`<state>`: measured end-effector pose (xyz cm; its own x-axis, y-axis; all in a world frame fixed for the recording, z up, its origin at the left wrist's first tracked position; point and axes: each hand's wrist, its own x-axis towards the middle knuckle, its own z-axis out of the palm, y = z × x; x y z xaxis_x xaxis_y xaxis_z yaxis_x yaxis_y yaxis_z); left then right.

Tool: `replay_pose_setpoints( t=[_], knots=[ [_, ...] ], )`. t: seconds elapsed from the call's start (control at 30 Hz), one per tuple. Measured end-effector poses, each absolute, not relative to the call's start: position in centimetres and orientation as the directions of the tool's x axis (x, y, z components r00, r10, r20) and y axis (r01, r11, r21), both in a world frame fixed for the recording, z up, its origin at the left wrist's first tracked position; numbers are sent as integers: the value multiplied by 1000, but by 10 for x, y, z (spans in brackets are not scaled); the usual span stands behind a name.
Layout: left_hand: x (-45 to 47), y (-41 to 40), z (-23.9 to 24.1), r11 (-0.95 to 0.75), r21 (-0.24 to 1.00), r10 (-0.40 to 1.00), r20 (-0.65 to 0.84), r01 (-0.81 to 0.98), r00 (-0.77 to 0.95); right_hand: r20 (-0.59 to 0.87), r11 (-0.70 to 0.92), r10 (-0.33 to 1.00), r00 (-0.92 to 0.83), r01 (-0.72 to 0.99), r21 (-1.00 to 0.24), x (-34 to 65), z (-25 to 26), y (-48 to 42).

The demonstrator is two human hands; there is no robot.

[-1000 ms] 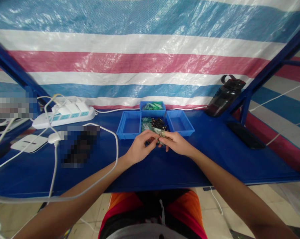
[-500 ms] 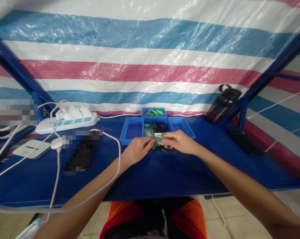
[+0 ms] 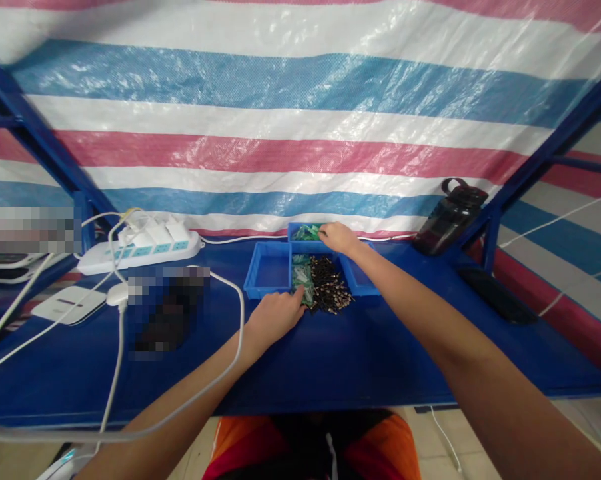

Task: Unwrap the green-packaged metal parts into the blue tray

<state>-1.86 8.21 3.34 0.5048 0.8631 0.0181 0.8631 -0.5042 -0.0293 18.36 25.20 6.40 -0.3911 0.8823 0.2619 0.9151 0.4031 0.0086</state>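
Note:
My right hand (image 3: 338, 237) reaches into the back blue bin (image 3: 294, 248), its fingers pinched on a bright green packet (image 3: 314, 230) among similar green pieces. My left hand (image 3: 275, 315) rests at the near left edge of a pile of dull green, clear-looking packets (image 3: 301, 275). Its fingers are closed against the packets; whether something is between them is hidden. Right beside these packets lies a heap of small black pieces with shiny, metallic-looking tips (image 3: 330, 283).
A left blue bin (image 3: 248, 283) and a right blue bin (image 3: 360, 283), partly behind my right forearm, flank the pile. A black bottle (image 3: 450, 217) leans at the back right near a dark flat object (image 3: 498, 293). At left are a power strip (image 3: 93, 264), white box (image 3: 68, 305) and looping cables (image 3: 240, 313).
My hands have parted from the small pale packet they held together over the heap. The right hand moved back to the rear bin; the left stayed low by the green packets.

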Motion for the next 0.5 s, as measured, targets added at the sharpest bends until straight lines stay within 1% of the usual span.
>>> replay_pose_setpoints(
  t=[0.07,0.13,0.27,0.43,0.5],
  knots=[
    [-17,82,33,-512,-20,859,5,859,513,245,411,884,-398,912,-4,187,60,252],
    [-17,83,33,-531,-7,847,4,847,531,258,434,873,-415,901,-19,193,60,246],
    [-17,84,33,-565,0,825,11,825,565,383,539,791,-478,840,-66,208,61,208],
    [-15,84,30,-553,-33,830,58,832,554,485,692,689,-539,688,-219,217,47,133],
    [-13,83,28,-521,-53,850,66,852,523,536,696,685,-493,660,-282,219,40,110]
  ],
)
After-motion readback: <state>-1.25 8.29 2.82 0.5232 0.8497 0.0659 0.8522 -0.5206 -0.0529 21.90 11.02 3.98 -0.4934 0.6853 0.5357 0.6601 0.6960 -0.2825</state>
